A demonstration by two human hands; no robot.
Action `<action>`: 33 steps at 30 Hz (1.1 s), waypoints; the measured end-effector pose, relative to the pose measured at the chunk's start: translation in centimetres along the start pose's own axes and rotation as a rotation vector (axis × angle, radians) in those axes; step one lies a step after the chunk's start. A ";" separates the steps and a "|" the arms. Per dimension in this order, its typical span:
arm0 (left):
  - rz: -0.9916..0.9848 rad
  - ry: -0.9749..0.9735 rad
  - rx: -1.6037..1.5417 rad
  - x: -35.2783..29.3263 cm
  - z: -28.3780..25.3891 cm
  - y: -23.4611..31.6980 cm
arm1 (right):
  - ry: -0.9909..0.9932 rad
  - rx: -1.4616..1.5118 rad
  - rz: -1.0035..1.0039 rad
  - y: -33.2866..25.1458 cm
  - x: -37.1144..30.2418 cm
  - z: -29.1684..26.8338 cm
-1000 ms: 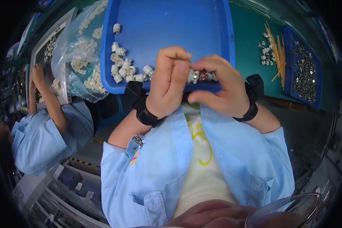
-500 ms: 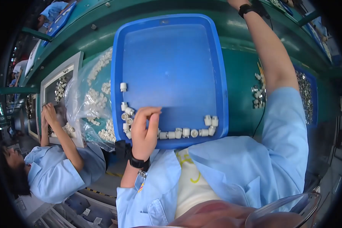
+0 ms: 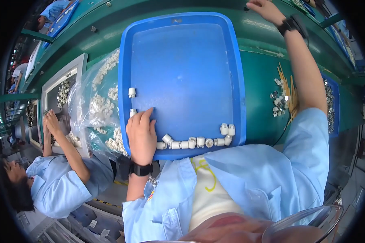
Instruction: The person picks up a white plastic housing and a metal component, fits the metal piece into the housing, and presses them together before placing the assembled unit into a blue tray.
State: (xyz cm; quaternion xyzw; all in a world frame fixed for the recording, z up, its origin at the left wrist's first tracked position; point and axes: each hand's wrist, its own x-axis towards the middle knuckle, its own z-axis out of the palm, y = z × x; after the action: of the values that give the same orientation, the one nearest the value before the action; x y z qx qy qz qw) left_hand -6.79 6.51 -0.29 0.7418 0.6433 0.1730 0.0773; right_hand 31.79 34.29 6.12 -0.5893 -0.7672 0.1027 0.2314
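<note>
My left hand (image 3: 141,131) lies at the lower left of the blue tray (image 3: 178,81), over the side where small white cylindrical fittings stand. Its fingers are bent but apart, and its palm hides what lies beneath. One white fitting (image 3: 132,92) stands just beyond the fingers; another shows at the fingertips. A row of white fittings (image 3: 185,144) runs along the near wall of the tray to the right corner. My right hand (image 3: 267,11) is stretched to the far right, over the green ledge. Its fingertips are drawn together beside a small dark thing too small to name.
Left of the tray, a clear plastic bag (image 3: 79,105) holds many white parts. To the right lie wooden sticks (image 3: 291,93) and small metal-and-white parts (image 3: 278,106); a blue tray of metal parts (image 3: 331,107) is beyond them. A co-worker (image 3: 65,170) handles parts at the left.
My left hand has moved left, onto the fittings by the tray's left wall. A tilted fitting now shows at the left end of the row. My right hand has come further into view.
</note>
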 end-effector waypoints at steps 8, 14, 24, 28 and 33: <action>0.038 0.038 0.023 -0.6 0.1 -0.4 | -0.373 0.132 -0.022 -5.0 -17.3 -0.5; 0.149 0.049 -0.052 -0.1 0.2 0.3 | -0.235 0.225 0.307 -2.5 -23.8 -0.2; 0.088 0.150 -0.435 -1.1 0.1 1.6 | -0.040 -0.349 0.117 -0.9 -26.1 2.0; -0.016 0.152 -1.101 -1.9 0.0 3.5 | -0.087 -0.237 0.312 -1.3 -25.4 1.6; -0.178 0.033 -1.438 -2.5 -0.7 4.3 | 0.058 0.575 0.346 -2.3 -25.2 0.6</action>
State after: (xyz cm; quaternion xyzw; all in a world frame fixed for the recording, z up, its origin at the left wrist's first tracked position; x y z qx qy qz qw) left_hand -3.35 3.27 1.40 0.4492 0.4295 0.5578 0.5502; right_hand 34.50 9.73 0.68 -0.6241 -0.5885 0.3360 0.3889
